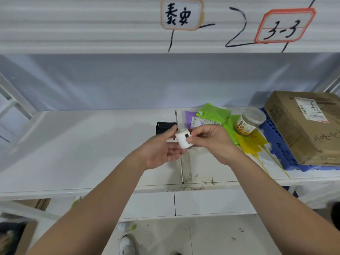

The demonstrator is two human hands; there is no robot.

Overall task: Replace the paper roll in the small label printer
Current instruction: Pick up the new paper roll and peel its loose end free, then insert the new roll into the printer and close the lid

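Both hands pinching one white paper roll (pixel 184 140) above the shelf (pixel 88 144), left hand (pixel 161 151) cupped beneath, right hand (pixel 211 140) nipping its end, black label printer (pixel 163 127) just behind, bare shelf leftward, clutter and cardboard box (pixel 303 129) crowding right.

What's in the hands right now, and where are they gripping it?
A small white paper roll, held by both: the left hand supports its left end and underside, the right hand pinches its right end.
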